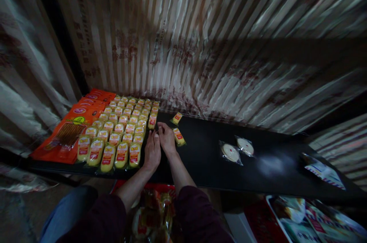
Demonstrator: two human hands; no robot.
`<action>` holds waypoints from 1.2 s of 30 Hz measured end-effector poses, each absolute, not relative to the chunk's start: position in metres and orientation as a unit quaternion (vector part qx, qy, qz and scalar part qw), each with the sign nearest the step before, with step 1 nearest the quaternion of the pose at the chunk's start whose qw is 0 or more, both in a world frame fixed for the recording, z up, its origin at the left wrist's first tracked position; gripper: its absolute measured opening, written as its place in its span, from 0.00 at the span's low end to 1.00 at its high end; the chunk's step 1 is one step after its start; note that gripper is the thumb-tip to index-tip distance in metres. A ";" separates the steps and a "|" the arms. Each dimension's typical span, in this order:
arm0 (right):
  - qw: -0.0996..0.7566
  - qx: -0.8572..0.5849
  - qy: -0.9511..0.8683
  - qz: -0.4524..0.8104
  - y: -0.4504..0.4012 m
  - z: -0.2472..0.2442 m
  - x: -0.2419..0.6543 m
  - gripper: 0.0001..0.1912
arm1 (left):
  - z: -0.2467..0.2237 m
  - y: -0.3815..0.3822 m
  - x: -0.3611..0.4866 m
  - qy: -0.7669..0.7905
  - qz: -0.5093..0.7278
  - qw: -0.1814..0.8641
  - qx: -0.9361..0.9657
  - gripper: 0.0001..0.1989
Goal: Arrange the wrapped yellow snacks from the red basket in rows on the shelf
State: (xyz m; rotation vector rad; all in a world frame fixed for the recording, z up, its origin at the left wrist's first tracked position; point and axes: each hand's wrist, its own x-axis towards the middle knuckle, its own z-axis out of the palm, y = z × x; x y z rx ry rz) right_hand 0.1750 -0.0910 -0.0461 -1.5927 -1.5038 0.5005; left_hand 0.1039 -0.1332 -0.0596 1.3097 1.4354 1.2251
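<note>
Rows of small yellow cakes in clear wrappers with red and white labels stand on the left of a black tabletop. My left hand rests at the right side of these rows, its fingers stretched forward and close together. Touching or nearly touching it, my right hand has its fingertips just below the front wrapped cake of the rightmost column. I see nothing held in either hand, though the space under the fingers is hidden. Two loose wrapped cakes lie right of my hands.
Orange snack bags overlap at the far left. Two round white wrapped pastries lie further right, with a striped packet near the right end. Below the front edge are packed goods and a box of packets. A striped curtain hangs behind.
</note>
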 end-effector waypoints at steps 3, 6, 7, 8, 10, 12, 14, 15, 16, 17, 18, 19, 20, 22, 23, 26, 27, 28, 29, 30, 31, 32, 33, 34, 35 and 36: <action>0.426 -0.640 -0.610 0.190 -0.110 -0.044 0.173 0.15 | -0.062 -0.150 0.099 0.554 0.487 0.425 0.524 0.23; 0.428 -0.635 -0.614 0.192 -0.134 -0.042 0.171 0.15 | -0.066 -0.172 0.094 0.525 0.506 0.437 0.527 0.21; 0.429 -0.632 -0.615 0.196 -0.144 -0.041 0.170 0.15 | -0.067 -0.181 0.092 0.517 0.511 0.441 0.527 0.21; 0.431 -0.629 -0.616 0.199 -0.154 -0.041 0.169 0.15 | -0.067 -0.190 0.090 0.510 0.513 0.446 0.527 0.21; 0.440 -0.624 -0.613 0.204 -0.176 -0.041 0.166 0.15 | -0.067 -0.209 0.085 0.498 0.510 0.462 0.527 0.22; 0.446 -0.618 -0.613 0.209 -0.199 -0.044 0.162 0.15 | -0.066 -0.228 0.079 0.489 0.502 0.480 0.528 0.21; 0.447 -0.612 -0.616 0.215 -0.222 -0.047 0.158 0.15 | -0.066 -0.247 0.071 0.482 0.485 0.490 0.540 0.20; 0.448 -0.608 -0.619 0.217 -0.233 -0.050 0.156 0.15 | -0.066 -0.255 0.067 0.482 0.474 0.489 0.551 0.20; 0.449 -0.604 -0.621 0.218 -0.244 -0.052 0.153 0.16 | -0.067 -0.263 0.062 0.482 0.463 0.484 0.564 0.19; 0.452 -0.601 -0.621 0.220 -0.253 -0.055 0.151 0.16 | -0.068 -0.270 0.058 0.484 0.451 0.479 0.578 0.19; 0.454 -0.599 -0.620 0.224 -0.262 -0.059 0.148 0.17 | -0.070 -0.276 0.053 0.487 0.439 0.473 0.589 0.18; 0.455 -0.597 -0.619 0.230 -0.270 -0.063 0.145 0.17 | -0.073 -0.282 0.049 0.491 0.425 0.467 0.600 0.18; 0.454 -0.595 -0.618 0.239 -0.277 -0.068 0.143 0.18 | -0.076 -0.287 0.046 0.496 0.409 0.462 0.611 0.18; 0.441 -0.597 -0.617 0.261 -0.288 -0.081 0.139 0.19 | -0.084 -0.294 0.039 0.501 0.369 0.456 0.636 0.17; 0.429 -0.600 -0.618 0.271 -0.292 -0.088 0.138 0.19 | -0.089 -0.297 0.036 0.506 0.347 0.455 0.646 0.17; 0.362 -0.627 -0.623 0.297 -0.303 -0.114 0.137 0.19 | -0.110 -0.305 0.030 0.535 0.265 0.453 0.663 0.17; 0.334 -0.632 -0.629 0.305 -0.306 -0.123 0.138 0.19 | -0.118 -0.306 0.029 0.549 0.231 0.451 0.665 0.16; 0.308 -0.634 -0.639 0.310 -0.309 -0.132 0.139 0.19 | -0.126 -0.308 0.028 0.561 0.199 0.446 0.668 0.15; 0.281 -0.642 -0.644 0.305 -0.312 -0.139 0.141 0.18 | -0.134 -0.309 0.028 0.573 0.169 0.442 0.669 0.14; 0.259 -0.660 -0.642 0.294 -0.315 -0.147 0.143 0.18 | -0.141 -0.309 0.028 0.584 0.141 0.436 0.670 0.13; 0.240 -0.680 -0.633 0.281 -0.317 -0.153 0.145 0.19 | -0.147 -0.310 0.028 0.593 0.119 0.428 0.671 0.12; 0.224 -0.706 -0.617 0.268 -0.320 -0.158 0.148 0.20 | -0.153 -0.310 0.028 0.599 0.104 0.417 0.675 0.13; 0.211 -0.732 -0.596 0.256 -0.322 -0.163 0.151 0.21 | -0.157 -0.310 0.028 0.602 0.095 0.405 0.682 0.14; 0.196 -0.755 -0.574 0.247 -0.323 -0.167 0.154 0.22 | -0.161 -0.310 0.028 0.600 0.089 0.392 0.691 0.16; 0.181 -0.775 -0.554 0.244 -0.325 -0.170 0.157 0.23 | -0.164 -0.311 0.028 0.596 0.085 0.382 0.701 0.18; 0.166 -0.788 -0.539 0.246 -0.326 -0.173 0.159 0.22 | -0.167 -0.311 0.028 0.590 0.082 0.374 0.711 0.20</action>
